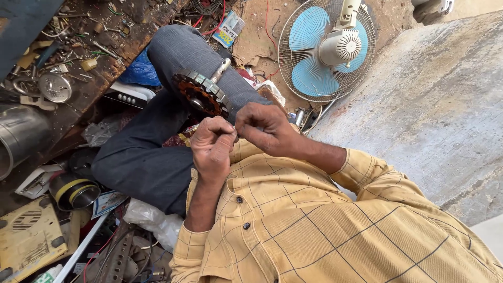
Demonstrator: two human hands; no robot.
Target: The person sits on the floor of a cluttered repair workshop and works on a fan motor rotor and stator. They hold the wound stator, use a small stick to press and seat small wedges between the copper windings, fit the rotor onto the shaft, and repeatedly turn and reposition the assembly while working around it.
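The left hand (212, 149) and the right hand (264, 128) were held together just near of a round motor stator (201, 94), which was rested on the raised knee (183, 50). The fingers of both hands were pinched shut where they met, though what was gripped between them could not be told. A blue table fan (325, 50) was laid on the ground to the far right.

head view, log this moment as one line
left hand: pinching something small, too small to tell | right hand: fingertips meeting left | motor stator: on knee, apart from hands | blue fan: on floor
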